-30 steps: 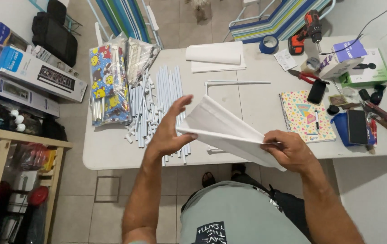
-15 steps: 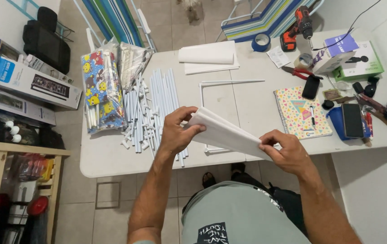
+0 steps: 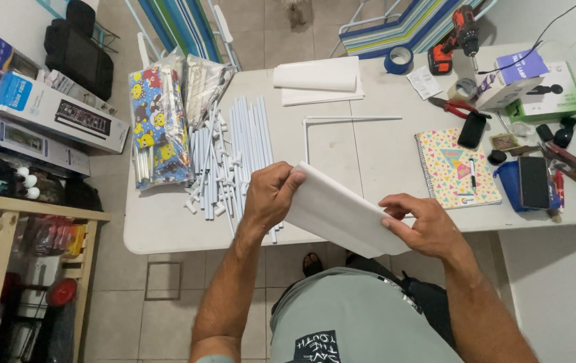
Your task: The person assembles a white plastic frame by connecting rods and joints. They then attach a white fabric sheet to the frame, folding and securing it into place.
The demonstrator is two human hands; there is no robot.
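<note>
White folded sheet stack held over the worktop's near edge, tilted, one end in each hand. Left hand closed on the upper end, fingers curled over the edge; right hand pinches the lower end, which steadies the stack. White tubes lie just beyond; spiral notebook to the right.

smooth matt white paper sheet
</note>
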